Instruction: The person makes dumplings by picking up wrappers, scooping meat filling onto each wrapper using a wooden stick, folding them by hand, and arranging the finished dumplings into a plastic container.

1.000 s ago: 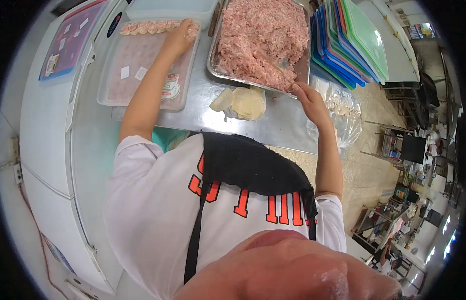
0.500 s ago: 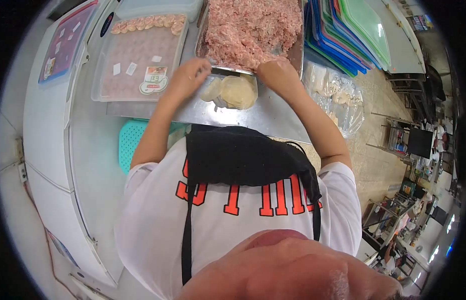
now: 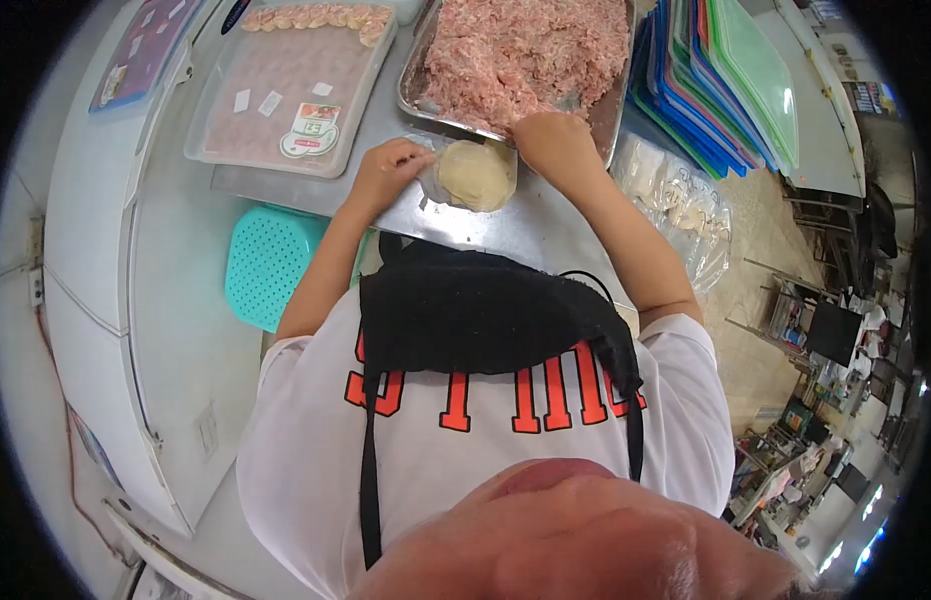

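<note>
On the metal table a small stack of round, pale dough wrappers (image 3: 473,176) lies in front of me on a clear sheet. My left hand (image 3: 390,170) is at its left side, fingertips pinched together at the edge of a thin wrapper. Behind the stack stands a metal tray (image 3: 413,92) heaped with pink minced meat (image 3: 520,60). My right hand (image 3: 560,142) rests at the tray's near edge, against the meat, fingers curled. Whatever it holds is hidden beneath the hand.
At left, a lidded plastic box (image 3: 275,100) carries a row of filled dumplings (image 3: 315,18) on top. Colored plastic lids (image 3: 715,90) are stacked at right, beside clear bags (image 3: 675,195). A turquoise perforated basket (image 3: 270,265) sits below the table's left edge.
My left hand has moved down and closed at the wrapper's edge beside the stack. My right hand stays at the tray's near edge. The view has shifted slightly.
</note>
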A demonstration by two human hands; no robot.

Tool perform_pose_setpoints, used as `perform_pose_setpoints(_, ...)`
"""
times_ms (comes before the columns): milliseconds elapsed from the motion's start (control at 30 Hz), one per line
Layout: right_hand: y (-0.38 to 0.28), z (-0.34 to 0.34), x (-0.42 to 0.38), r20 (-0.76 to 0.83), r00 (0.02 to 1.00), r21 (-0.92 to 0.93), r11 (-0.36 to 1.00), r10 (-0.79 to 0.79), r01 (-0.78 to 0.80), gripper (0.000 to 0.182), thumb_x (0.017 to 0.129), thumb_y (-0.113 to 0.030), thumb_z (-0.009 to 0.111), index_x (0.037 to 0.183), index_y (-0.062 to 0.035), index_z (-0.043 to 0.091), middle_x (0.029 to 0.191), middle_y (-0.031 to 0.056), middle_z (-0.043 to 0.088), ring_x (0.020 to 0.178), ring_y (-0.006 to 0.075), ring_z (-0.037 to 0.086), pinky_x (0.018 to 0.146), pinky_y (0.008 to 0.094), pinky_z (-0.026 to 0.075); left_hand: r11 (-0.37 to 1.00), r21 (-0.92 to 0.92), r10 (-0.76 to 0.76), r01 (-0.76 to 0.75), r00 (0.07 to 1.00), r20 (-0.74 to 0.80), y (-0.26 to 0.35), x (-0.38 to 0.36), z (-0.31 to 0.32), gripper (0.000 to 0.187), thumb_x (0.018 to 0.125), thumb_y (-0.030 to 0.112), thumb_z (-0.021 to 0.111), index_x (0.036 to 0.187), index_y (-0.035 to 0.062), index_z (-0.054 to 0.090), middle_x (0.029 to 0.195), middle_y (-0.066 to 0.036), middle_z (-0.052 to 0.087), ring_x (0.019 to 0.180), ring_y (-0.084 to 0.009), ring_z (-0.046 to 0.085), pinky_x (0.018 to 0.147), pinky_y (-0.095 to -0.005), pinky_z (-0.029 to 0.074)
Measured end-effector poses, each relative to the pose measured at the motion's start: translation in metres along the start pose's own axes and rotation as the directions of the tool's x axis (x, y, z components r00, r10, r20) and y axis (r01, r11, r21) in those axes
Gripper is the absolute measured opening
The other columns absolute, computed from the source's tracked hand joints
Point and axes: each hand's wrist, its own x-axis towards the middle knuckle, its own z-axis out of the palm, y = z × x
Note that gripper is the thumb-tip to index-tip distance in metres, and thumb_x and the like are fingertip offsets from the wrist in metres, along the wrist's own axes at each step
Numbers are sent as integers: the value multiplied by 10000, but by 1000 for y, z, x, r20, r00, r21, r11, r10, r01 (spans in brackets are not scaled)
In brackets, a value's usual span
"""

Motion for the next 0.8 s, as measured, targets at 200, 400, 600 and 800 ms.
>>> perform_pose_setpoints(200, -14, 15, 21, -33, 999, 152, 988, 21, -16, 193, 763, -132, 549, 722, -5, 688, 700, 202, 665, 664, 332, 688, 559, 448, 548, 695, -689, -228, 204, 972, 57, -6, 7, -2, 248, 934, 213, 582, 1087, 20, 608, 992, -66, 640, 898, -168, 626, 786, -304, 504)
perform_pose_setpoints(400, 11, 11, 31, 25, 992, 414, 904, -127, 105, 234, 818, -191, 534, 775, -26, 694, 788, 200, 674, 785, 371, 663, 742, 446, 530, 211, -919, -118, 334, 942, 315, 6, 0, -11, 316, 946, 173, 556, 1213, 13, 502, 1138, -105, 604, 1027, -201, 616, 900, -354, 517)
perform_pose_setpoints(600, 53, -27, 6, 392, 918, 299, 935, 60, -189, 427, 949, -364, 457, 872, -13, 688, 884, 216, 664, 827, 412, 632, 752, 476, 500, 29, -934, -58, 356, 933, 354, -7, 13, -28, 370, 923, 121, 581, 1252, -12, 479, 1181, -135, 600, 1086, -244, 603, 948, -394, 498)
perform_pose_setpoints(800, 6, -8, -4, 111, 993, -28, 999, 33, -30, 212, 799, -153, 545, 740, -19, 698, 745, 165, 687, 734, 322, 695, 611, 430, 552, -23, -999, -328, 41, 943, 47, 15, 37, -47, 359, 906, 65, 589, 1238, -30, 492, 1197, -144, 593, 1118, -263, 585, 970, -403, 479)
